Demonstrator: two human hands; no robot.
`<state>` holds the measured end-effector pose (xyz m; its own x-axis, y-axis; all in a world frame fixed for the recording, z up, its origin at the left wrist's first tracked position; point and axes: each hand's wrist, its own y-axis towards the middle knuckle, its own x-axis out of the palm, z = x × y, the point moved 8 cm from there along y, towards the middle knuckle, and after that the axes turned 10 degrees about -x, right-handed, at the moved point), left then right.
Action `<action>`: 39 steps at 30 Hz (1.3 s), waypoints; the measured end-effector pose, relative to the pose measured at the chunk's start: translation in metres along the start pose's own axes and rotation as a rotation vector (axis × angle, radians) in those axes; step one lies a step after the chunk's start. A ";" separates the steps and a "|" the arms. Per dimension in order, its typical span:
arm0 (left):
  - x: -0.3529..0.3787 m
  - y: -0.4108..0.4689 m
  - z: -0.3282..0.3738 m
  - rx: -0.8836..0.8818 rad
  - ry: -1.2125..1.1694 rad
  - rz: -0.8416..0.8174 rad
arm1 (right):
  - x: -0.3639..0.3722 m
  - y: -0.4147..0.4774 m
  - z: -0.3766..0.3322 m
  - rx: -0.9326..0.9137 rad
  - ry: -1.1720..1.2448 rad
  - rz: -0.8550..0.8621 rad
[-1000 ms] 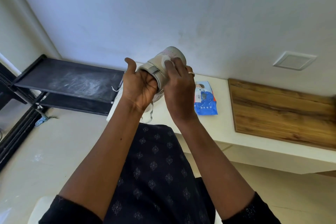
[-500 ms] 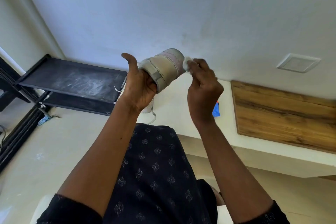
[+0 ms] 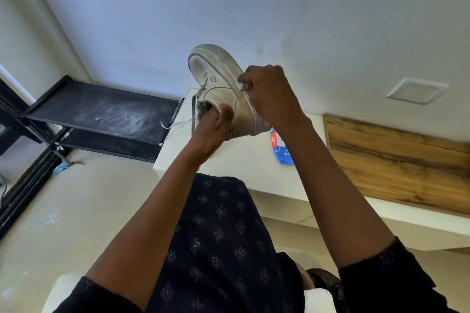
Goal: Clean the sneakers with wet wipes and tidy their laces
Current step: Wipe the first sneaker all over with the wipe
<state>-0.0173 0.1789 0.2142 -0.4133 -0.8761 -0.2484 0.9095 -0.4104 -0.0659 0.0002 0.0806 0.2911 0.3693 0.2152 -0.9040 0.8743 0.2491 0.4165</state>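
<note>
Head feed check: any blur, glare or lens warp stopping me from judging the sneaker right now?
Head view: sneaker and wet wipe in the right hand are sharp, no motion blur; light is soft and even, no glare; left hand is shaded at the shoe's opening; wide-angle stretch skews the black rack near the edge.

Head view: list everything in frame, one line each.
sneaker: 1, off-white, held up before the wall
laces: loose strands, grey-white, hanging left of the sneaker
wet wipe: 1, white, against the sneaker's sole edge
wipes pack: 1, blue, on the ledge, partly behind right forearm
ledge: 1, white, centre
wood panel: 1, brown, right
rack: 1, black, left
wall plate: 1, white, upper right
left hand: 1, grips the sneaker's opening
right hand: 1, pinches the wet wipe
</note>
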 end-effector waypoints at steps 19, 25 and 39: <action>-0.004 0.009 -0.004 -0.013 -0.106 0.054 | -0.008 -0.028 0.009 -0.022 0.271 0.181; 0.002 0.003 -0.001 0.001 -0.084 0.042 | 0.005 -0.008 0.018 -0.001 0.267 0.180; 0.003 0.002 -0.004 -0.128 -0.381 -0.066 | -0.010 -0.065 -0.008 -0.255 0.284 0.384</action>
<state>-0.0163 0.1767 0.2096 -0.4357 -0.8900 0.1345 0.8688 -0.4549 -0.1957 -0.0629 0.0697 0.2739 0.5172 0.5736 -0.6352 0.5760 0.3157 0.7540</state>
